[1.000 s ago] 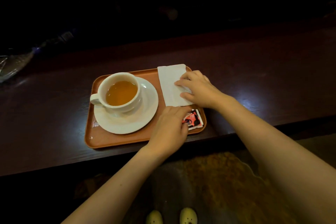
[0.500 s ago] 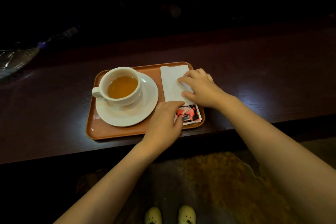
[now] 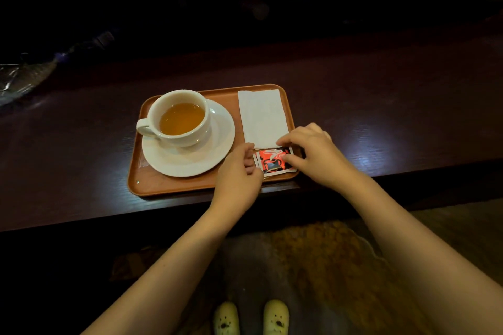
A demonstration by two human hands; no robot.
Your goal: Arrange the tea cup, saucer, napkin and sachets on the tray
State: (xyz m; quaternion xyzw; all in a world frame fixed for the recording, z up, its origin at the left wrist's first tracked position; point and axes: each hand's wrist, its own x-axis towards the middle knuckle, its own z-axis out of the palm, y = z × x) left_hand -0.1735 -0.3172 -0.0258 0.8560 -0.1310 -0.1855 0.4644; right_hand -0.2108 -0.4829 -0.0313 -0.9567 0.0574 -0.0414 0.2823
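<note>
Sachets [image 3: 273, 161] lie flat in the tray's [image 3: 174, 187] near right corner below the napkin [image 3: 261, 117], light, thin and slippery I think, with both hands, left hand [image 3: 237, 174] and right hand [image 3: 313, 152], half curled, pinching their edges.

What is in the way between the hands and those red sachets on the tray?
Nothing visible. Both the left hand and the right hand already touch the sachets, which lie on the tray just below the napkin.
</note>
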